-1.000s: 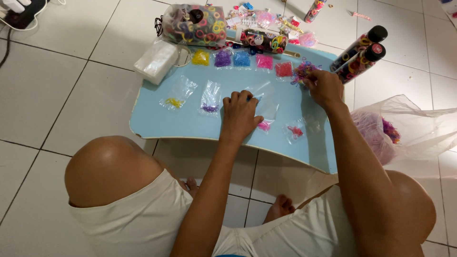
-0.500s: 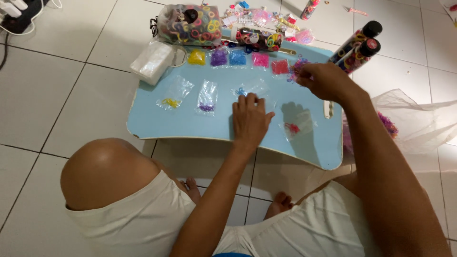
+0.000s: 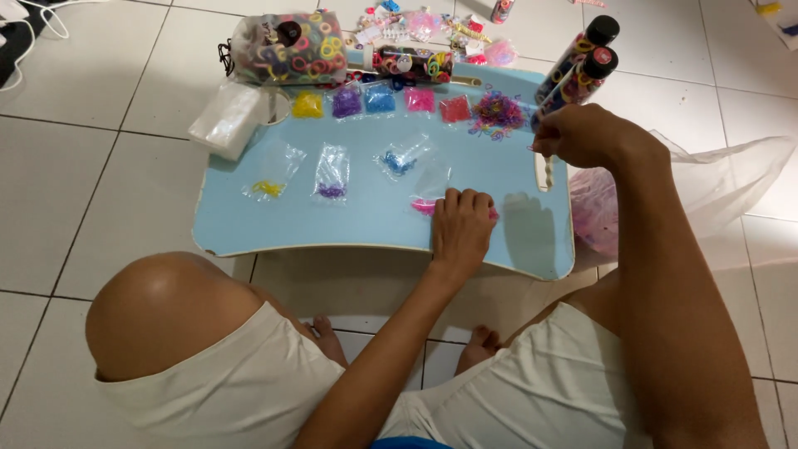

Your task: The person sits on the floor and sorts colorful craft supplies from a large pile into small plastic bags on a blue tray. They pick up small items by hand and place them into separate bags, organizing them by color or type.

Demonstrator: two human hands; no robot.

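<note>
While the left hand (image 3: 462, 226) presses curled fingers on a clear bag of pink bands (image 3: 432, 199), the right hand (image 3: 582, 135) pinches something small, unclear what.
Head view: bag lies flat on light blue lap table (image 3: 366, 224), centre-front, long axis running away from the person; yellow (image 3: 272, 173), purple (image 3: 332, 175), blue (image 3: 401, 157) bags to its left; coloured piles along far edge, two black-capped tubes (image 3: 582, 62) far right.

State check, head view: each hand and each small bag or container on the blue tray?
left hand: fingers curled, pressing pink bag flat on blue tray
right hand: closed, raised at the tray's right edge
yellow bag: lying flat
purple bag: lying flat
blue bag: lying flat
black-capped tubes: capped
</note>
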